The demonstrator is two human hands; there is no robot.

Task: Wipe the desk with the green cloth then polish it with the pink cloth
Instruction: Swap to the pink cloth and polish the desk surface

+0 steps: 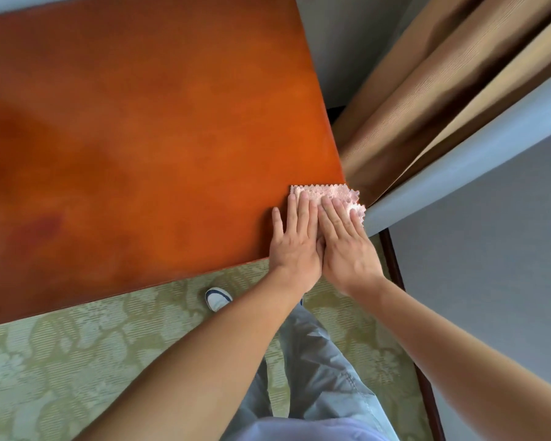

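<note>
**Both hands flat on the pink cloth at the desk's corner**

I count two hands, one cloth, one desk. My left hand [295, 241] and my right hand [347, 246] lie side by side, touching along their inner edges, fingers straight and pointing toward 12 o'clock. Neither curls around anything; both are spread flat and press down on the cloth [331, 194]. The left little finger lies off the cloth, on bare wood.

The cloth is pink with a zigzag-cut edge. It sits at the desk's [147, 138] near right corner, at about 3 o'clock in the view, and its right part hangs past the desk's edge. My fingers hide most of it; only the far strip and the right corner show, so I cannot tell its full shape or whether it is folded.

The desk is one orange-brown wooden top, cut off by the frame on the left and top. Faint darker patches show at about 9 o'clock on it; what they are is hard to make out.

One shoe [217, 298], white with a dark trim, shows at 6 o'clock below the desk's near edge on a green patterned carpet [77, 361]; my left forearm covers where a second might be. Tan curtains [427, 100] hang at 2 o'clock, cut off at the top.
</note>
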